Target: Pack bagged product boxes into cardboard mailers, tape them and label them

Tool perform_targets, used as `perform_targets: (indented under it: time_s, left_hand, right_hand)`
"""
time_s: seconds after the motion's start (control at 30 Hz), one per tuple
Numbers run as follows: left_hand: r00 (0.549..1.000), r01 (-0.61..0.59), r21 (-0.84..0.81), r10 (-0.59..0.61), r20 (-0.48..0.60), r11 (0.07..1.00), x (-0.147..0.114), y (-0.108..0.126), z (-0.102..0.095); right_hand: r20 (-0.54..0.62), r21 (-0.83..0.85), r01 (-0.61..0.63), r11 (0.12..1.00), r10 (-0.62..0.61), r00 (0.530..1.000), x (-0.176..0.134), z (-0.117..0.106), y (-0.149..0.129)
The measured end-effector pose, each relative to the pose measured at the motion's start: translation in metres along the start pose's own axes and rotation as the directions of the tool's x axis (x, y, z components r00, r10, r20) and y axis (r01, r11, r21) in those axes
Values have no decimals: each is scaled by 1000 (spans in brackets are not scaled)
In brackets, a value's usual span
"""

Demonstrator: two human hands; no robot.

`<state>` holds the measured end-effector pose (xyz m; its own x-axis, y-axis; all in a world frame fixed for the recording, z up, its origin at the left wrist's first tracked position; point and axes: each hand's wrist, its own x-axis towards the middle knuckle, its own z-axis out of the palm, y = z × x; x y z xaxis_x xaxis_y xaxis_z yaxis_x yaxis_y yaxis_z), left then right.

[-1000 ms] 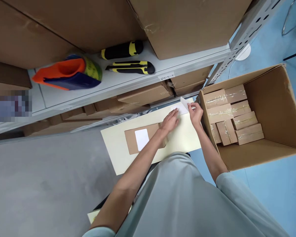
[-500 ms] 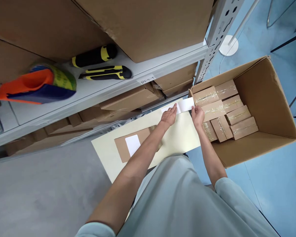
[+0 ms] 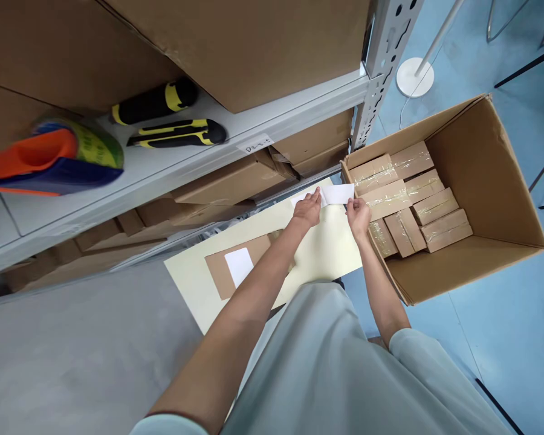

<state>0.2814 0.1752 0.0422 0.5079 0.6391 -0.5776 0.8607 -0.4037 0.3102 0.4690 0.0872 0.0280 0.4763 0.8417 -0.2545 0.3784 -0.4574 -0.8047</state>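
Note:
A white paper strip point(image 3: 338, 194) with a crease lies across the far edge of a pale cream board point(image 3: 338, 241). Flat on its left part, with fingers stretched out, rests my left hand point(image 3: 307, 209). My right hand point(image 3: 358, 216) pinches the strip's right end between thumb and fingers, beside the carton's rim. Nearer my left forearm, a brown cardboard piece point(image 3: 214, 273) bearing a white label point(image 3: 239, 266) lies on the board, partly hidden by that arm.
An open carton point(image 3: 503, 181) with several small taped boxes point(image 3: 405, 229) stands at right. Along the shelf point(image 3: 272, 124) are two yellow-black box cutters point(image 3: 181, 133) and an orange-blue tape dispenser point(image 3: 54, 160). A metal upright point(image 3: 381, 72) and lamp base point(image 3: 414, 77) stand beyond.
The view has shifted slightly. The strip's right end has come down a little and lies flatter, with my right hand still on it. My left hand remains pressed on the paper.

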Motion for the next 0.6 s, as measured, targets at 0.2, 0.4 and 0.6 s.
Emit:
perform_targets:
  time_s: [0.2,0.4,0.6]
  left_hand:
    - [999,10,80,-13,37,997,4,4,1]
    - [999,37,12,-37,39,999,6,6,-2]
    - [991,130,-332,-126,35,934,-25,30,-23]
  right_hand:
    - [-61,81,-149,986,154,986,-10,-5,3]
    - [-186,115,-150,982,169,968,-26,-29,-5]
    - [-221,62,-4,998,18,975,-69,-46,-48]
